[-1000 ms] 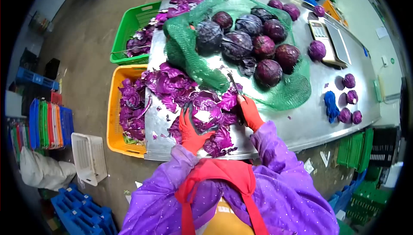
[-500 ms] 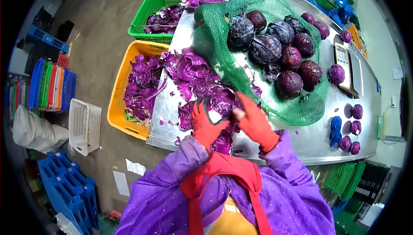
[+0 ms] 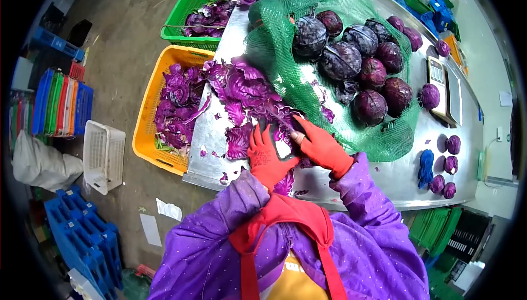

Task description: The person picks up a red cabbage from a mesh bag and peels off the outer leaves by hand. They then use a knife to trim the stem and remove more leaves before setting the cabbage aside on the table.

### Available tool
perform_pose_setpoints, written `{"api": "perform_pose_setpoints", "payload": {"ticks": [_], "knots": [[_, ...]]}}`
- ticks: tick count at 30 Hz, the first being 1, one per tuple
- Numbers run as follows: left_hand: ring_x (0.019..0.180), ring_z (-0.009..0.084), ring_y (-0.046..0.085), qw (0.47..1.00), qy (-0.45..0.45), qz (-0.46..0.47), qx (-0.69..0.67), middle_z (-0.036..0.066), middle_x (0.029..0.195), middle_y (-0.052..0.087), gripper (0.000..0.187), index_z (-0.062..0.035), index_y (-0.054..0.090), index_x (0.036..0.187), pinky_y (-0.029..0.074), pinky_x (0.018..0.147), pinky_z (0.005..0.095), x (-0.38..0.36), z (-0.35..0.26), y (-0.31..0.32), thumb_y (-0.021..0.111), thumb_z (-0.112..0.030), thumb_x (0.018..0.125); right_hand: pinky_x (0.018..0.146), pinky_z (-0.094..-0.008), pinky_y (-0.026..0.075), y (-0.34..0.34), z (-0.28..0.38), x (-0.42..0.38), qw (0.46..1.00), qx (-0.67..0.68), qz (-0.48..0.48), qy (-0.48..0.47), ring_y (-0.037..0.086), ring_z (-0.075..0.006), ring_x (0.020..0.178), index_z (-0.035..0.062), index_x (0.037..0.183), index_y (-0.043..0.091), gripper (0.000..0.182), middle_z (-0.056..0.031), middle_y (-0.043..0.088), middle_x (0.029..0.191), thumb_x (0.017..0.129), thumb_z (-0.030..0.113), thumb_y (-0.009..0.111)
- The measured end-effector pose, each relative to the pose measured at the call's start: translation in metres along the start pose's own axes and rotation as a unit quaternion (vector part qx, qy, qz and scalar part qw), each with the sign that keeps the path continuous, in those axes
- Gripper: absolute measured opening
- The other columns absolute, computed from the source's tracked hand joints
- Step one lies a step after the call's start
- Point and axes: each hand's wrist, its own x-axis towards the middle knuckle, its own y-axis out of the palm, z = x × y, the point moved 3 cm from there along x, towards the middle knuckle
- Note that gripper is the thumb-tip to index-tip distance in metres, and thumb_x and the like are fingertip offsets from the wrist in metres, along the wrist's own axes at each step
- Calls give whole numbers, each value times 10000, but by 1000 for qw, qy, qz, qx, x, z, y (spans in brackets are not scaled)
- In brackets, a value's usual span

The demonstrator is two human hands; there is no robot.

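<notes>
A red cabbage (image 3: 282,145), its pale cut stem end showing, lies low over the near left of the metal table. My left hand (image 3: 265,157), in a red glove, cups it from the left with the thumb bent around the near side. From the right, my right hand (image 3: 323,149), also red-gloved, closes thumb and fingers on the cabbage's outer leaf; the fingertips are partly hidden. Loose purple leaves (image 3: 250,94) are heaped just beyond my hands. A green mesh bag (image 3: 291,75) spreads beside them, with several whole dark red cabbages (image 3: 340,61) on it.
An orange crate (image 3: 144,119) and a green crate (image 3: 175,25), both with leaves inside, adjoin the table's left edge. On the right are a scale (image 3: 453,91), several small cabbages (image 3: 451,164) and a blue bundle (image 3: 426,168). A white crate (image 3: 104,157) stands on the floor.
My right hand has shifted slightly left, its thumb now against the cabbage. My left hand stays around the cabbage. The view has moved slightly.
</notes>
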Motion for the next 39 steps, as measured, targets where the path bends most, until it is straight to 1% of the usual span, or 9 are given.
{"api": "perform_pose_setpoints", "payload": {"ticks": [11, 14, 18, 23, 27, 30, 32, 34, 39], "knots": [[1395, 431, 253, 999, 31, 13, 11, 240, 1506, 274, 1095, -42, 318, 1439, 292, 1096, 562, 1, -3, -1, 860, -479, 594, 849, -420, 503, -18, 8, 26, 992, 57, 87, -66, 660, -383, 943, 45, 1258, 584, 586, -216, 686, 1012, 768, 333, 724], [1393, 437, 251, 999, 6, 32, 25, 239, 1506, 276, 1097, -53, 318, 1441, 296, 1084, 575, 3, -9, -2, 858, -490, 592, 859, -361, 502, -25, 6, 33, 987, 52, 141, -59, 670, -256, 902, -2, 1293, 547, 622, -181, 697, 999, 772, 284, 730], [1387, 445, 259, 998, 6, 45, 41, 245, 1504, 279, 1106, -50, 315, 1443, 304, 1072, 584, 8, -10, 1, 852, -509, 592, 855, -356, 506, -30, 1, 37, 970, 148, 191, -5, 672, -236, 907, -16, 1296, 542, 616, -183, 701, 999, 782, 267, 731], [1383, 451, 267, 996, -12, 65, 54, 257, 1505, 279, 1092, -53, 317, 1446, 320, 1059, 581, 14, -13, -1, 837, -525, 610, 842, -368, 510, -18, -12, 41, 991, 27, 103, -82, 668, -262, 884, -13, 1291, 544, 592, -198, 699, 971, 802, 299, 660], [1384, 421, 292, 997, -13, 53, 55, 215, 1513, 300, 1077, -70, 344, 1438, 325, 1079, 555, 17, -16, -2, 864, -469, 584, 792, -378, 510, -14, -16, 43, 996, 9, 72, -43, 658, -275, 812, -3, 1263, 565, 540, -211, 683, 897, 805, 269, 656], [1391, 427, 281, 997, -6, 53, 48, 213, 1531, 278, 1072, -71, 336, 1447, 317, 1084, 559, 20, -16, -1, 858, -457, 595, 817, -488, 494, -14, -9, 45, 997, 54, 50, -35, 630, -451, 887, -7, 1162, 592, 496, -294, 652, 919, 788, 314, 652], [1402, 430, 267, 997, -3, 64, 52, 224, 1537, 265, 1070, -68, 330, 1451, 307, 1093, 558, 18, -20, -3, 855, -453, 603, 803, -478, 503, -12, -28, 53, 999, 6, -39, -9, 636, -456, 890, 1, 1065, 615, 380, -270, 667, 920, 784, 254, 654], [1421, 430, 248, 995, 19, 85, 57, 249, 1535, 256, 1055, -60, 335, 1447, 278, 1128, 533, -1, -18, -10, 860, -429, 610, 793, -458, 509, -9, -78, 65, 996, -1, -72, 57, 656, -418, 860, 2, 1038, 634, 339, -246, 678, 899, 783, 225, 652], [1376, 408, 356, 979, 144, -18, -146, 227, 1489, 362, 1039, -36, 345, 1443, 315, 1133, 476, -13, 31, -19, 903, -262, 596, 716, -330, 485, 5, -91, 54, 976, 181, -89, 84, 610, -163, 751, 7, 1082, 653, 305, -94, 677, 817, 816, 155, 636]]}}
